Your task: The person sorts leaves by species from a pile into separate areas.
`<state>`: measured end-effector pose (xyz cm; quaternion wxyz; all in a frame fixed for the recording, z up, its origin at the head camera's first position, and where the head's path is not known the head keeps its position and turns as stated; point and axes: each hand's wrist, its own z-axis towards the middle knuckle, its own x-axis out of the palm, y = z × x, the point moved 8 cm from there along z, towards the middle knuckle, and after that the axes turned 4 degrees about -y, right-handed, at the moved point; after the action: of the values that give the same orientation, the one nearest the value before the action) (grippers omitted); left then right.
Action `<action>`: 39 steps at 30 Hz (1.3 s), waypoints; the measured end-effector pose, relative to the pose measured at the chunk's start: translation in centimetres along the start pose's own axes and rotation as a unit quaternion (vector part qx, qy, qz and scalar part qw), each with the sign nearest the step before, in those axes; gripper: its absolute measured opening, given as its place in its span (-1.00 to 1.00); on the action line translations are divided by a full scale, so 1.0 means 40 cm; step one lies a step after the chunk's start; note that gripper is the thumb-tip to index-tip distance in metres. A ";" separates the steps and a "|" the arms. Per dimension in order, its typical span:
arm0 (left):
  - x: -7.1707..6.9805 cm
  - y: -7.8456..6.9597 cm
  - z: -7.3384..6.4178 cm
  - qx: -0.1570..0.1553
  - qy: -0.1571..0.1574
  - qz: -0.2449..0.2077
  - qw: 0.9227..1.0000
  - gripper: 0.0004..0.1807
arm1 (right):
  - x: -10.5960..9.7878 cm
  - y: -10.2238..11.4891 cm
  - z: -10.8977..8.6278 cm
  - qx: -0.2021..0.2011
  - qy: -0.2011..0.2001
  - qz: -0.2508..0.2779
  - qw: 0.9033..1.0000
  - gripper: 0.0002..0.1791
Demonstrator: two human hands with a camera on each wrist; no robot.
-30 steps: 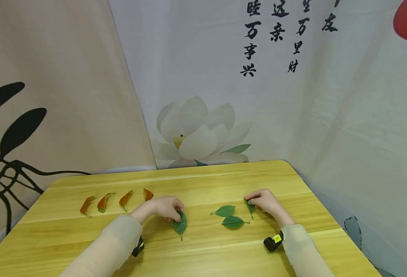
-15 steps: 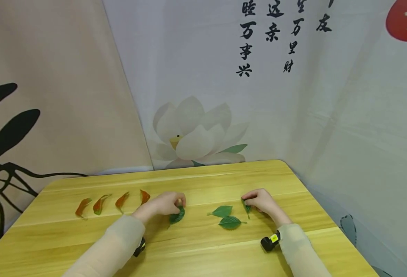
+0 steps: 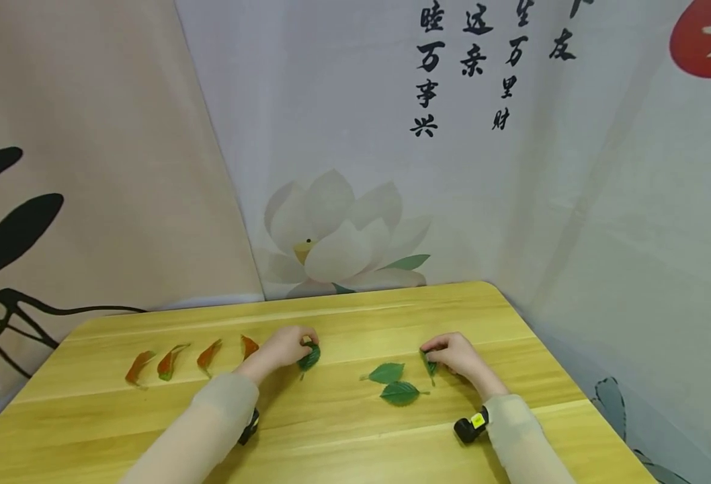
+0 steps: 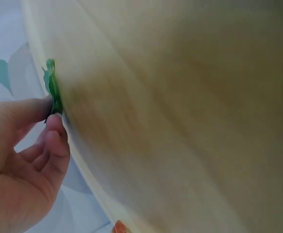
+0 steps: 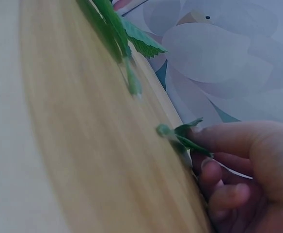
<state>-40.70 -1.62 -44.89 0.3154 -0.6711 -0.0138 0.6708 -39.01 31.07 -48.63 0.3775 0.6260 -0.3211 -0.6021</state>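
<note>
My left hand (image 3: 284, 347) pinches a green leaf (image 3: 310, 357) by its upper end, just right of the red-brown leaves. The left wrist view shows thumb and fingertips closed on this leaf (image 4: 53, 87). On the right, my right hand (image 3: 455, 355) pinches another green leaf (image 3: 429, 365), its stem pointing toward me. That leaf (image 5: 187, 138) shows side-on between thumb and fingers in the right wrist view. Two more green leaves lie left of the right hand, an upper leaf (image 3: 386, 373) and a lower leaf (image 3: 400, 394).
Several red-brown curled leaves (image 3: 166, 363) lie in a row at the left of the wooden table (image 3: 331, 444). The rightmost red-brown leaf (image 3: 248, 346) is partly behind the left hand. A printed cloth backdrop (image 3: 343, 134) hangs behind the table.
My left hand has moved away from me toward the table's far side, carrying its leaf along. The right hand keeps its leaf in about the same place. The head view has shifted slightly.
</note>
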 end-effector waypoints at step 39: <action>0.043 -0.031 0.055 -0.012 0.019 -0.068 0.997 -0.58 | -0.003 -0.007 0.001 0.012 -0.033 0.008 0.999 -0.79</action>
<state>-42.02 1.02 -45.65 0.3523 -0.6854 -0.0616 0.6343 -39.09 31.32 -48.79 0.3641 0.6078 -0.3459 -0.6152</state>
